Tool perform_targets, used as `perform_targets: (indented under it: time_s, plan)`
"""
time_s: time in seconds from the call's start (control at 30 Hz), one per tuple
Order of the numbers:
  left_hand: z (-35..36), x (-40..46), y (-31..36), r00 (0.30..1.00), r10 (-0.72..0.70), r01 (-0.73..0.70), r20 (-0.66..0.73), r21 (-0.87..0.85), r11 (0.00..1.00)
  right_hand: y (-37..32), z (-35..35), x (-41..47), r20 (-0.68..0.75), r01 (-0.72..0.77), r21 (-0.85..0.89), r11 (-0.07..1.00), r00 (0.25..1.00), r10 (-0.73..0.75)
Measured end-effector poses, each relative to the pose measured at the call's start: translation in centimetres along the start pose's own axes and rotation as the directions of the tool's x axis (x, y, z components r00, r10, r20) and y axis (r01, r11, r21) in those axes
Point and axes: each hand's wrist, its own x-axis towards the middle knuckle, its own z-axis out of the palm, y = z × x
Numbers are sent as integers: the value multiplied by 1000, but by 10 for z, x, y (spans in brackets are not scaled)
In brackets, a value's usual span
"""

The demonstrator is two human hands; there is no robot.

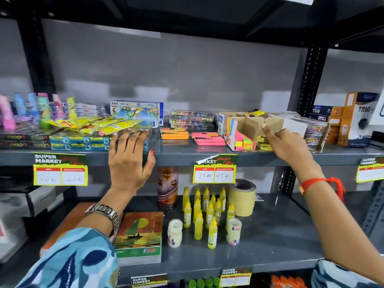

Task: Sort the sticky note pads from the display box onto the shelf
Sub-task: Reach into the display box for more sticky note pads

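Note:
A cardboard display box [241, 123] stands on the grey shelf [187, 156], right of centre. It holds multicoloured sticky flags [245, 142] and yellow sticky note pads [264, 142]. Left of the box lie a pink pad stack [208, 138] and an orange pad stack [175, 134] on the shelf. My right hand [284, 142] reaches into the box's right side above the yellow pads, fingers bent; whether it grips anything is hidden. My left hand [129, 156] rests flat, fingers spread, against teal boxes [81, 141] at the shelf edge.
Yellow packets, crayon boxes and highlighters crowd the shelf's left part. Orange Trio boxes [353, 121] and a tub of rubber bands [315, 132] stand right of the display box. The lower shelf carries glue bottles [205, 210], masking tape [243, 196], a can and a notebook [141, 235].

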Motion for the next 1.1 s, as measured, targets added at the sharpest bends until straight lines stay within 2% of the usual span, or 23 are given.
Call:
perform_targets:
  time_s: [0.03,0.1,0.17,0.23,0.3,0.37,0.47,0.57,0.7,0.83,1.1]
  plan:
    - [0,0,0,1000,-1,1,1,0,1000,-5,-2,-3,-33,21,-35,999,999,-23]
    - [-1,1,0,1000,-3,3,0,-2,1000,-20,-6,-9,-205,125,-17,992,971,-126]
    - [-1,1,0,1000,-4,4,-2,-4,1000,-45,-8,-17,-389,273,83,958,894,-221]
    - [-1,1,1,1000,-4,4,-4,-12,1000,-77,-7,-25,-452,417,131,899,833,-320]
    - [-2,1,1,1000,1,-1,-1,-14,1000,-111,1,-27,-346,502,136,854,832,-434]
    - [-2,1,-1,1000,6,-6,9,-14,1000,-143,17,-22,-165,503,155,850,862,-480]
    - [-2,1,-3,1000,13,-13,21,-10,1000,-182,45,-14,53,421,178,889,899,-436]
    - [0,1,-3,1000,16,-16,27,7,1000,-208,72,-9,167,400,169,901,889,-427]
    - [-2,1,-3,1000,15,-15,17,13,1000,-224,95,6,321,389,-10,921,874,-365]
    - [-3,2,-3,1000,14,-14,15,15,1000,-226,107,18,406,325,-229,918,889,-214]
    - [-2,3,-4,999,30,-31,27,23,999,-235,103,25,473,275,-280,920,873,-118]
